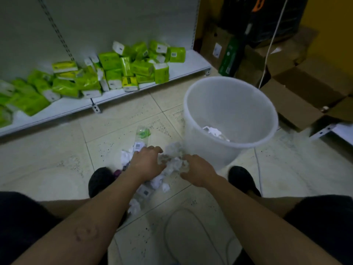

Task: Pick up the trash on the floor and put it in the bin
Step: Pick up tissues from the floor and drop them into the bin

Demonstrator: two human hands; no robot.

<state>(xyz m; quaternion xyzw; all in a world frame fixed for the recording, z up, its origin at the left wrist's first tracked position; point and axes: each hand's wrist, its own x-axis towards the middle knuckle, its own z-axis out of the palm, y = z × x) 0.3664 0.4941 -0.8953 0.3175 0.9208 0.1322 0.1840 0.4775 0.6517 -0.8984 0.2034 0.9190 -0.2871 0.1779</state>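
Pale speckled tile floor (pixel 57 169), dim light. The heap of crumpled white paper and plastic trash (pixel 172 163) sits right between the person's black shoes (pixel 100 180). The left hand (pixel 147 161) has its fingers bent down onto the heap and the right hand (pixel 198 173) is dug in from the other side; can't tell if either actually has a grip. The translucent white plastic bin (pixel 193 134) stands just beyond the right hand, with some scraps inside. Green tissue packs (pixel 114 73) sit on the low white shelf (pixel 187 67) behind, brown cardboard boxes (pixel 298 96) to the right.

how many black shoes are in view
2. Left shoe sits left of the trash pile; right shoe sits right of it, by the base of the bin. None appear hidden.
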